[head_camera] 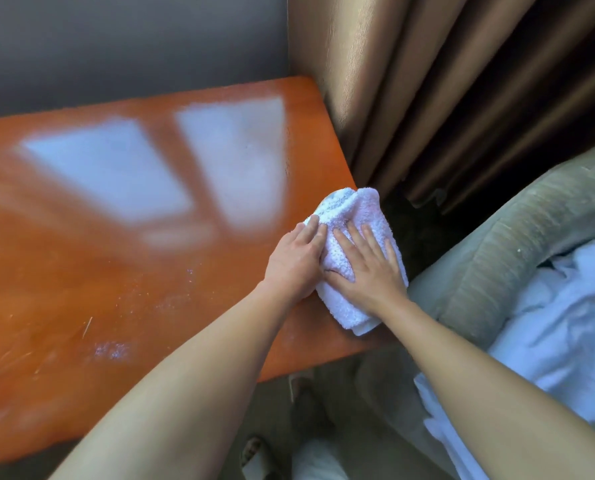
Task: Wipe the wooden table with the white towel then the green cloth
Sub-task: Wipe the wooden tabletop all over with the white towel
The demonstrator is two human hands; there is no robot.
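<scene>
Fingers of both hands flat, pressing white towel (351, 251), wooden table (116, 271) right edge

Tan pleated curtain (427, 81) hanging at upper right, its folds reaching down beside a grey-green upholstered armchair (518, 244). Crumpled white bedding (566, 323) lying in the armchair's seat. Plain grey wall (116, 39) across the upper left. A sandalled foot (258, 455) on the floor at the bottom edge.
</scene>
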